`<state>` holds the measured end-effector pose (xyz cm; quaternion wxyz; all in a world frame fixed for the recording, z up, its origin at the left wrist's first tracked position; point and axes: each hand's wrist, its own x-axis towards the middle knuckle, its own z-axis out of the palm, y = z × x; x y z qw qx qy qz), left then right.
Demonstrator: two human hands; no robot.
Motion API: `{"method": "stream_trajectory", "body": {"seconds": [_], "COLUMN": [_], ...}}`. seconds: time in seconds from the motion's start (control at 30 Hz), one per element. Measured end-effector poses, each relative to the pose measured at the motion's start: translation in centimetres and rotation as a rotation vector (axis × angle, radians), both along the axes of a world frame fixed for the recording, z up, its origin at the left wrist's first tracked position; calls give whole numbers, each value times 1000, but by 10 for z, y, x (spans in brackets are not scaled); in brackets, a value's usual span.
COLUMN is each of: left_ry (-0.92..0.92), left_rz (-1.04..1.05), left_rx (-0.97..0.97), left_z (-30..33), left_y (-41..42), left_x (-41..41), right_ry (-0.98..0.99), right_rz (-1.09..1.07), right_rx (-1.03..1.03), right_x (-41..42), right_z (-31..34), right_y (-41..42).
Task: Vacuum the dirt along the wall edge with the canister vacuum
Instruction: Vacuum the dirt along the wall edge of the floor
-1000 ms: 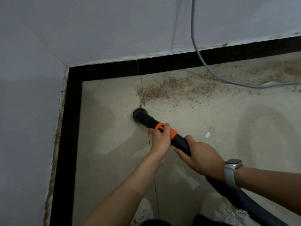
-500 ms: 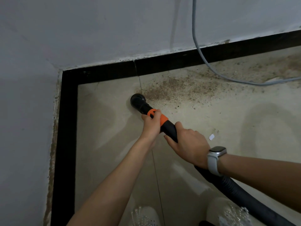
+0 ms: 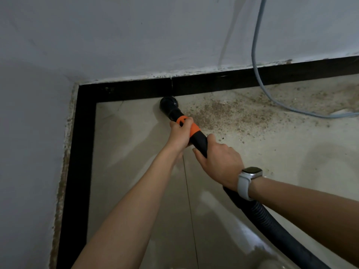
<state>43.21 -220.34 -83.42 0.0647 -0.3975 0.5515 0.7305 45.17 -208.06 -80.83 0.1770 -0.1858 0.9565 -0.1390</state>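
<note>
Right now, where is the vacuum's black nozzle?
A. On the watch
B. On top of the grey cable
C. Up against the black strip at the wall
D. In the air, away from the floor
C: the nozzle sits on the floor, its tip at the black strip under the wall, left of the dirt.

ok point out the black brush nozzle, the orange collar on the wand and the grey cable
black round brush nozzle (image 3: 168, 104), head view, on its top side by the skirting
orange plastic collar (image 3: 194, 128), head view, on its lower band
grey cable (image 3: 254, 61), head view, on its hanging stretch against the wall
</note>
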Motion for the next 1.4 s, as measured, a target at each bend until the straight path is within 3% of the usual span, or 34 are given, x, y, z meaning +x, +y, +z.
{"method": "stream_trajectory", "body": {"seconds": [0.3,0.6,0.77,1.07,1.4], "left_ry": [18,-16,-18,10,-87], "left_rz": [-15,207,235,128,-50], "left_rx": [-87,-221,-179,-136,-161], "left_z": [-8,-23,-17,-6,6], "left_y": [-7,-69,-96,-13,84], "left_x": [-9,25,29,55,109], "right_ry": [-31,-119,-149,-143,-171], "right_rz": [-35,120,150,114,76], "right_rx": [-74,-183,-232,-171,-63], "right_x": [-5,12,15,41,94], "right_z": [-16,-25,-22,-11,6], "right_y": [-8,-68,-92,-11,93]}}
